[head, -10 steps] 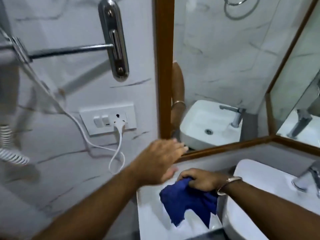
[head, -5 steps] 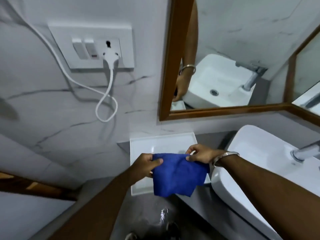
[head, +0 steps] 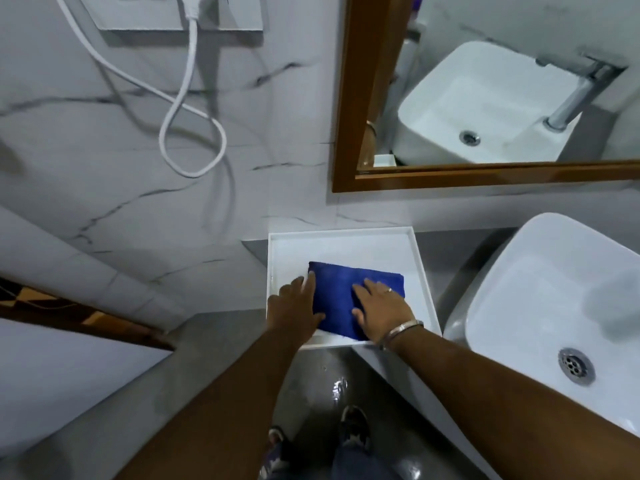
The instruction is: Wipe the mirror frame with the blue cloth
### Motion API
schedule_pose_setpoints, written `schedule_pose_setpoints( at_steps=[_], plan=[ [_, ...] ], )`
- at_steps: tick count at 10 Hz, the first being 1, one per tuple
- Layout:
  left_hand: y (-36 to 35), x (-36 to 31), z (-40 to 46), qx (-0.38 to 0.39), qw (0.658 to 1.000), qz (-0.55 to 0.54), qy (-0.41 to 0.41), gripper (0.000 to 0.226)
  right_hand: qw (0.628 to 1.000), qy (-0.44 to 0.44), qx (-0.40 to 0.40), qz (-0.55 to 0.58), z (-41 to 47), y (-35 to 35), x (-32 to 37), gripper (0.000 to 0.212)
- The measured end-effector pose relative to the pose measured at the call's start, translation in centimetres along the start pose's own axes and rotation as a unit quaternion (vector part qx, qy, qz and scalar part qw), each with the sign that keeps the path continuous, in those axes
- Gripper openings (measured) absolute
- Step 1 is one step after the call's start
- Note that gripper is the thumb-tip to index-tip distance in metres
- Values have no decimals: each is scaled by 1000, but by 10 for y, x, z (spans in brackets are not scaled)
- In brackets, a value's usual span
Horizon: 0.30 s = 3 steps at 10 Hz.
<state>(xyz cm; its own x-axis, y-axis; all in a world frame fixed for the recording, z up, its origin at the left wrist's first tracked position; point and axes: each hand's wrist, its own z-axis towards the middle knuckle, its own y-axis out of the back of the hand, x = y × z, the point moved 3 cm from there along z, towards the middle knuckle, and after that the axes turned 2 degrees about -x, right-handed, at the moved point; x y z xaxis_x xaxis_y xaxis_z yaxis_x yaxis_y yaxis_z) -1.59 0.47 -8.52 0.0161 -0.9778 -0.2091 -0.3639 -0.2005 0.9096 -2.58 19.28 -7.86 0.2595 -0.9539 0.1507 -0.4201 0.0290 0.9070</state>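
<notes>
The blue cloth (head: pixel 341 292) lies folded flat in a white tray (head: pixel 346 240) on the counter below the mirror. My left hand (head: pixel 296 311) rests flat on the cloth's left edge, fingers spread. My right hand (head: pixel 381 310), with a metal bangle at the wrist, presses flat on the cloth's right part. Neither hand grips the cloth. The brown wooden mirror frame (head: pixel 349 98) hangs on the marble wall above the tray, its lower left corner in view, well apart from both hands.
A white basin (head: pixel 519 271) with a drain stands right of the tray. A white cable (head: pixel 188 98) loops down from a wall socket (head: pixel 228 15) at upper left. A wooden ledge (head: pixel 69 317) sits at the left. My shoes show on the grey floor below.
Both hands held the cloth spread in the air above the tray; now it lies folded in the tray with both palms flat on it. The view has tilted further down.
</notes>
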Motion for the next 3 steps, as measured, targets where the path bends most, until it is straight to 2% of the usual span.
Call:
schedule_pose_setpoints(
  at_steps=[1, 2, 3],
  plan=[
    [-17, 10, -1, 31, 994, 101, -15, 88, 995, 0, 91, -38, 1, -26, 3, 62],
    [-3, 15, -1, 38, 983, 176, -41, 75, 991, -25, 108, -68, 5, -15, 7, 63],
    [50, 13, -21, -42, 973, 206, -95, 83, 997, -48, 38, -52, -16, 25, 28, 65]
  ],
)
